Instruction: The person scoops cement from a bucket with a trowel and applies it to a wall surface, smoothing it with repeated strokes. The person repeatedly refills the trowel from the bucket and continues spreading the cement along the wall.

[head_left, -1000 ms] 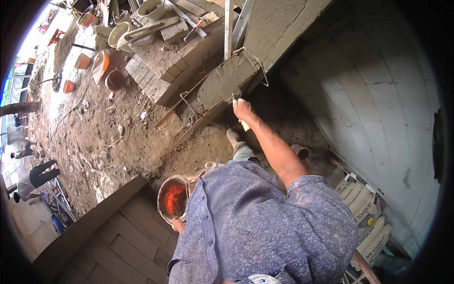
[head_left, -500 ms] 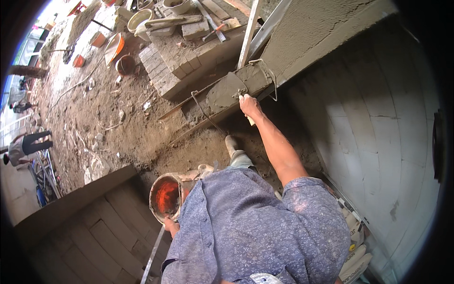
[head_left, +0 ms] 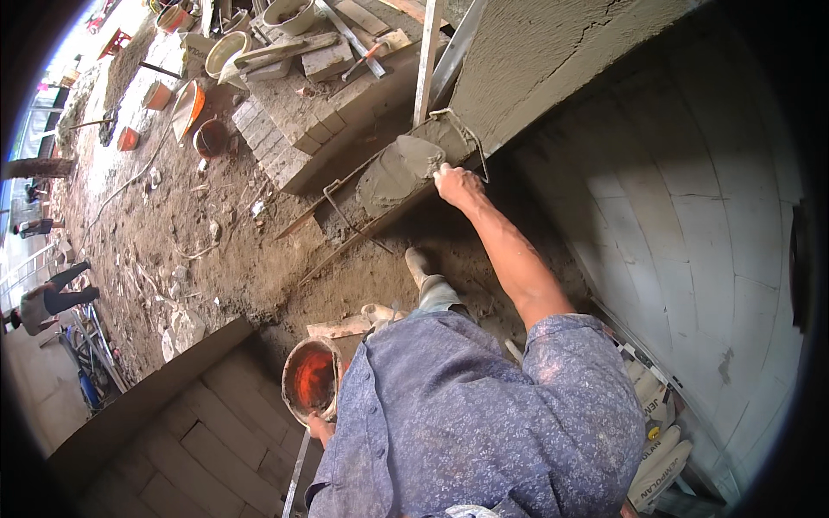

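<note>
My right hand (head_left: pixel 458 184) is closed round the handle of a trowel (head_left: pixel 416 159). The trowel's blade lies flat on wet grey mortar (head_left: pixel 380 192), spread along the top of a narrow ledge edged by boards. Bent metal rods (head_left: pixel 480 154) straddle the ledge on either side of the mortar. Low at my left side, my left hand (head_left: pixel 320 429) grips the rim of a mortar-crusted bucket (head_left: pixel 288 388), tilted so its orange inside shows. Some of that hand's fingers are hidden behind the bucket.
Stacked blocks (head_left: pixel 268 142) beyond the ledge carry a hammer (head_left: pixel 367 60), boards and basins. Buckets (head_left: pixel 210 138) stand on rough earth at the far left. A block wall (head_left: pixel 656 233) rises on my right, a lower one (head_left: pixel 220 414) on my left. A person (head_left: pixel 52 298) stands far left.
The view has shifted a little. My right hand and the trowel have slid slightly right along the mortar, closer to the right-hand rod. My left hand still holds the bucket.
</note>
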Motion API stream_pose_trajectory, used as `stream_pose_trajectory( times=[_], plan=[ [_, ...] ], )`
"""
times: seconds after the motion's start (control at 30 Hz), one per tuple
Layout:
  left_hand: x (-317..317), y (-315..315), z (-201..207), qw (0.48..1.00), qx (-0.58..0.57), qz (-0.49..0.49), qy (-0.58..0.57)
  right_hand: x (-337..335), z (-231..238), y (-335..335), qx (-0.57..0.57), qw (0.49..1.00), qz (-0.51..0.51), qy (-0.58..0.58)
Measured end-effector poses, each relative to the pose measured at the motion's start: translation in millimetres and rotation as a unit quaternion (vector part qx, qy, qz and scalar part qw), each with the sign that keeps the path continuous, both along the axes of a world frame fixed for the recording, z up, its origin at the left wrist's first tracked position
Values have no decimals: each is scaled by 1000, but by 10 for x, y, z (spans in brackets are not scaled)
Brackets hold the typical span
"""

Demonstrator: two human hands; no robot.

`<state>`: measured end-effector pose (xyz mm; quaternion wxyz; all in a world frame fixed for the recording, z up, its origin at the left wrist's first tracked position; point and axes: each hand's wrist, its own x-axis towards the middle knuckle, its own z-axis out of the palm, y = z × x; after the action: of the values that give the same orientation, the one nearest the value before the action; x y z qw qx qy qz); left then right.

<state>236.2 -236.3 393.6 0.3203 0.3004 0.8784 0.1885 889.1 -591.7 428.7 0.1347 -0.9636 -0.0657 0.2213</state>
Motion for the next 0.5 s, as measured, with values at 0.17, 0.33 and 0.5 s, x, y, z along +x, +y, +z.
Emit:
stream_pose_trajectory(
  times=[0.17,0.33,0.5],
  plan=[
    [47,74,-55,1000,6,-25,-14,208,-107,-280,15,991,-130,-2],
    [75,156,-26,996,33,-67,-45,29,-240,-94,151,956,-248,40],
    [622,207,380,995,-26,-24,-98,-860,-569,-37,161,974,-159,2]
  ],
)
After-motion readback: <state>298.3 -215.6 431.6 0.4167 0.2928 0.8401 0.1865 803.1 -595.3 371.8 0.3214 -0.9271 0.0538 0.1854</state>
